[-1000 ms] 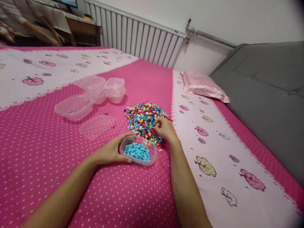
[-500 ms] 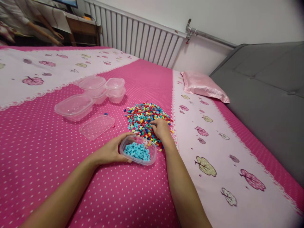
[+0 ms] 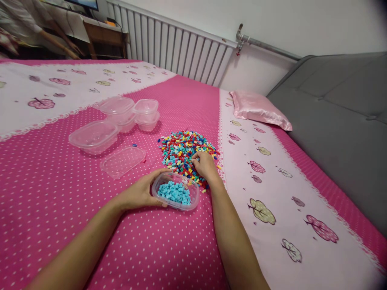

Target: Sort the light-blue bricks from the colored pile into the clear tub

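My left hand point(image 3: 144, 190) grips the left side of a clear plastic container point(image 3: 195, 200), which tilts towards me. Light-blue toy bricks point(image 3: 174, 192) cover its bottom. Just beyond it, a mixed pile of small building bricks point(image 3: 178, 150) in red, blue, yellow, white and turquoise is heaped on the bedspread. My right hand point(image 3: 204, 164) is at the right part of this pile, thumb and fingertips pinched together. Whatever sits between those fingertips is too small to make out.
Left of the pile lie a clear lid point(image 3: 123, 162), a stray blue brick point(image 3: 134, 145) and several lidded containers point(image 3: 95, 137), some stacked. Farther off are a pink pillow point(image 3: 260, 109), a grey headboard point(image 3: 332, 96), a radiator point(image 3: 172, 40) and another person's arm point(image 3: 57, 43) at far left.
My right hand's fingertips have shifted very slightly within the pile. My left hand and the container stay put. The other person's arm at far left has moved.
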`<move>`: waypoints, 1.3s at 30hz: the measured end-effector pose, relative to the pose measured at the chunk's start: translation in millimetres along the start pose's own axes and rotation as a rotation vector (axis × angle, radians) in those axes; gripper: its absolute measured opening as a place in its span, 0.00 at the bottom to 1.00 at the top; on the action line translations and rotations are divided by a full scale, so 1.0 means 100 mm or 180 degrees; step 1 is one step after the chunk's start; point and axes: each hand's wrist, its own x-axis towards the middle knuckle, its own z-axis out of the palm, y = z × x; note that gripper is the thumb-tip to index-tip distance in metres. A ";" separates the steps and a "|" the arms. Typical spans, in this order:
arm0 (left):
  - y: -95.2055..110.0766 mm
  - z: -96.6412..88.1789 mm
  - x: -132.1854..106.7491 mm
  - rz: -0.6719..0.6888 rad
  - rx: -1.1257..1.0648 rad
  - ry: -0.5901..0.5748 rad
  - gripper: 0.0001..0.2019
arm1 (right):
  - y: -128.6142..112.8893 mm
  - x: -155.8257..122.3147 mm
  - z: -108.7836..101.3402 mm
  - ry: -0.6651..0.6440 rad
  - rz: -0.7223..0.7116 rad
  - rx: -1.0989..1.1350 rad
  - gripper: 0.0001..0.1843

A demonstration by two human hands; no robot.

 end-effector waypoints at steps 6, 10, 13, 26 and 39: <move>0.02 0.00 0.00 0.0001 0.0059 -0.0023 0.42 | 0.08 0.02 -0.10 -0.0212 0.0768 0.2911 0.05; 0.00 0.00 -0.01 0.0004 0.0060 -0.0039 0.42 | 0.12 0.03 -0.26 -0.0483 0.1257 0.4858 0.04; -0.01 -0.01 -0.01 -0.0008 0.0067 -0.0044 0.42 | 0.15 0.04 -0.34 -0.0509 0.1385 0.5565 0.06; 0.03 0.00 -0.01 -0.0030 -0.0028 -0.0038 0.42 | 0.17 0.06 -0.08 0.0294 0.1032 0.2850 0.06; 0.04 0.00 -0.01 -0.0028 0.0116 -0.0015 0.42 | 0.00 -0.03 -0.02 0.0030 0.0566 -0.0434 0.17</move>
